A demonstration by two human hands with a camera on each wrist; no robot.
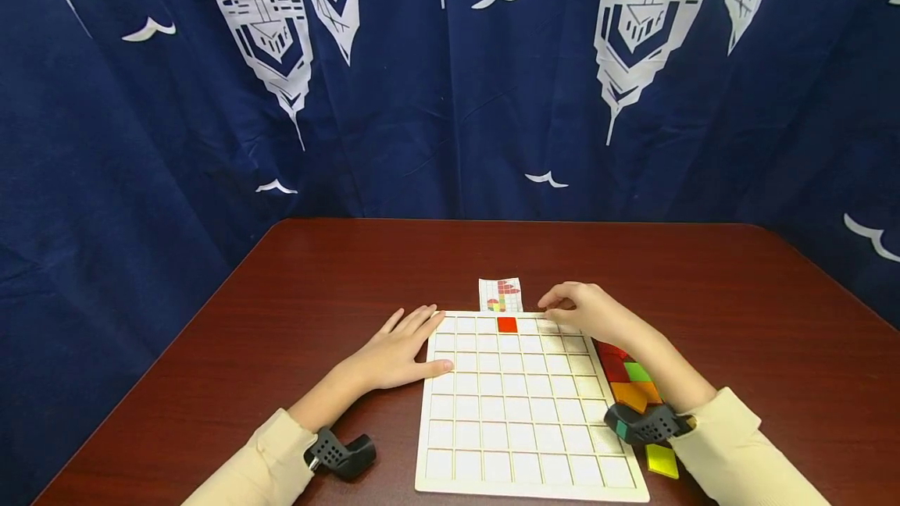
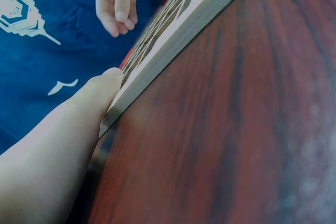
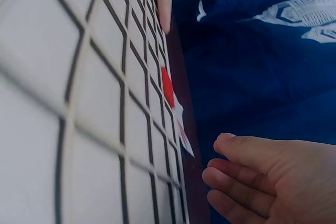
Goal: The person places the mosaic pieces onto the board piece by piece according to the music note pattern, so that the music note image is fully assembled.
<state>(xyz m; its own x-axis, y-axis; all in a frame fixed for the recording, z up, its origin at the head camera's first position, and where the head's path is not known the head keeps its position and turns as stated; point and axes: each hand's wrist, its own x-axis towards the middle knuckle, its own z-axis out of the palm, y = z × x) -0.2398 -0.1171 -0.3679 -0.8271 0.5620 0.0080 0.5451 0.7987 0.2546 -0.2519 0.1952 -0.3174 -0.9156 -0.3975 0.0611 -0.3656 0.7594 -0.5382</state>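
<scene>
A white grid board (image 1: 527, 410) lies on the table, with one red square tile (image 1: 507, 325) in its far row. My left hand (image 1: 397, 354) rests spread along the board's upper left edge, its thumb lying over the left column. In the left wrist view the thumb (image 2: 97, 95) presses at the board's rim. Over the far right corner hovers my right hand (image 1: 580, 309), fingers loosely bent and nothing between them. The right wrist view shows the same hand (image 3: 278, 177) beside the board's edge. A small paper card (image 1: 501, 295) with a coloured pattern pokes out behind the board.
Along the board's right side lie red tiles (image 1: 614, 368), a green tile (image 1: 637, 372), orange pieces (image 1: 629, 395) and a yellow tile (image 1: 662, 460), partly hidden under the right forearm. The brown table (image 1: 337, 272) ends at a blue patterned curtain (image 1: 422, 115).
</scene>
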